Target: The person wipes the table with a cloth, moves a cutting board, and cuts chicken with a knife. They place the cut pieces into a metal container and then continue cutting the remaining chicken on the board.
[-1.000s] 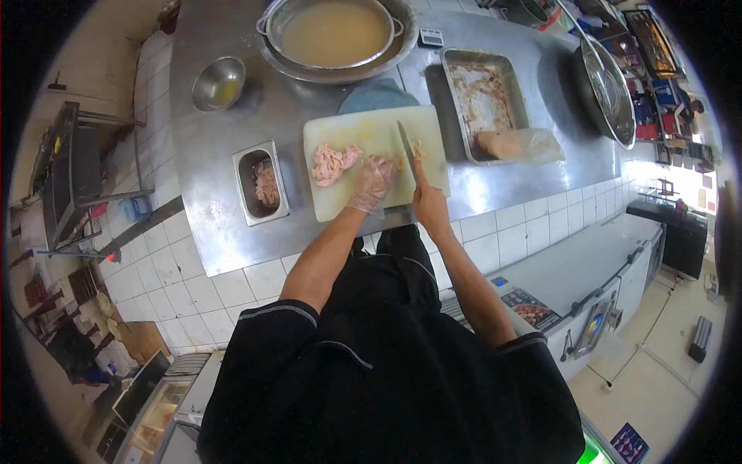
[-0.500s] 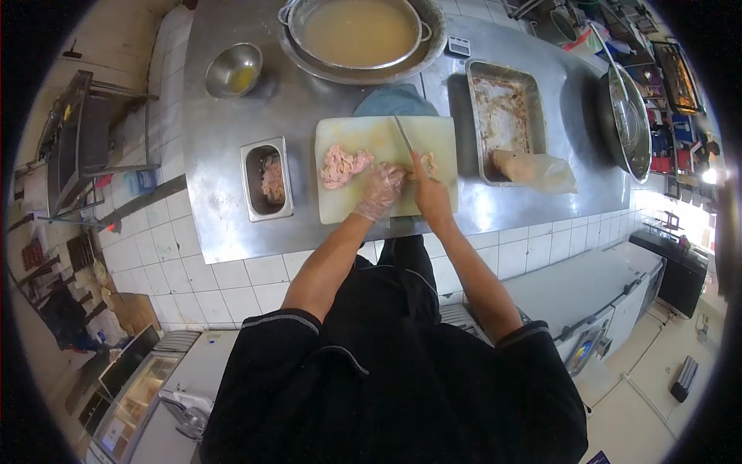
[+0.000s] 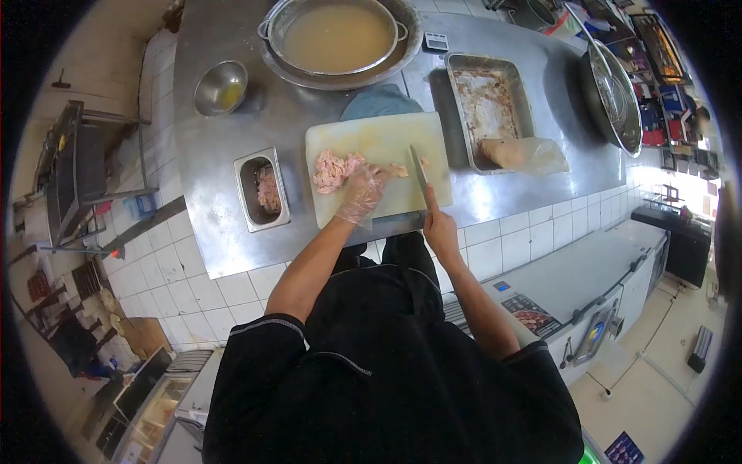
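On the white cutting board (image 3: 402, 195), my left hand (image 3: 363, 192), in a clear plastic glove, has its fingers closed on a pale piece of raw meat (image 3: 397, 170) that sticks out to the right. Beside that hand, on the left of the board, is a heap of pink raw meat (image 3: 331, 172). Bare and wrapped round a handle, my right hand (image 3: 440, 232) holds a knife (image 3: 419, 165); its blade points away from me over the board's right side. A small scrap of meat (image 3: 425, 162) lies by the blade.
Left of the board stands a steel container (image 3: 241, 185) of meat pieces. Beyond are a metal bowl (image 3: 221, 88), a large pot (image 3: 340, 39) of cloudy liquid and a blue-green cloth (image 3: 379, 103). A stained tray (image 3: 495, 116) with a plastic bag (image 3: 541, 156) sits right.
The knife has come nearer to me and away from my left hand, its blade now more upright in view. My left hand has shifted slightly left. The whole view has shifted a little.
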{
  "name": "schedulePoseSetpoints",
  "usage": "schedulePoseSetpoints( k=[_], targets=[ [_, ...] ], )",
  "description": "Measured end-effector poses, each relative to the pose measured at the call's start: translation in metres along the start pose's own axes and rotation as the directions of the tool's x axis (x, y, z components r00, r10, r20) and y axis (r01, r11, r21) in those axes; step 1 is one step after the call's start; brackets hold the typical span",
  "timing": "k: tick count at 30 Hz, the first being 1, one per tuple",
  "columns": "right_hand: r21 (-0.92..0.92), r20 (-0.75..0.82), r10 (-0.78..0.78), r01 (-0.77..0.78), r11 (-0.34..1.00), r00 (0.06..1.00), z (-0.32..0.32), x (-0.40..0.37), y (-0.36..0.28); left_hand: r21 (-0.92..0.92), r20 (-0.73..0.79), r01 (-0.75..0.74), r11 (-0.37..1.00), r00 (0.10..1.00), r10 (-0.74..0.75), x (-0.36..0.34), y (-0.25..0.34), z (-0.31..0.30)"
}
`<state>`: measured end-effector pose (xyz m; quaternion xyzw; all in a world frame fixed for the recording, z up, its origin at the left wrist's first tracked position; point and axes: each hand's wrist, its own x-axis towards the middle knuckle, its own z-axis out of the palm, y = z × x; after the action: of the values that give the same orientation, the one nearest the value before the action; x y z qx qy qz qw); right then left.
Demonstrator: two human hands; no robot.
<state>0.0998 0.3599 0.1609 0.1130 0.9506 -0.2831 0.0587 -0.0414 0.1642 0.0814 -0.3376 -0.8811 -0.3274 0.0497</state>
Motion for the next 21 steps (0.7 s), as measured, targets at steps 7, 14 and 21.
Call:
schedulePoseSetpoints(
  k=[7, 14, 21],
  targets=[
    [0.116, -0.095, 0.067, -0.056, 0.992, 0.993, 0.017, 0.037, -0.05, 0.007, -0.123, -0.168, 0.986, 0.978, 0.167, 0.003, -0.005, -0.017],
    [0.163, -0.254, 0.102, -0.062, 0.985, 0.962, 0.04, 0.068, -0.075, -0.035, 0.042, -0.266, 0.963, 0.963, 0.267, 0.003, -0.017, -0.005],
    [0.171, -0.21, 0.16, -0.125, 0.977, 0.965, 0.033, 0.052, -0.064, -0.006, 0.135, -0.326, 0.945, 0.937, 0.323, 0.015, -0.007, -0.021]
  ],
)
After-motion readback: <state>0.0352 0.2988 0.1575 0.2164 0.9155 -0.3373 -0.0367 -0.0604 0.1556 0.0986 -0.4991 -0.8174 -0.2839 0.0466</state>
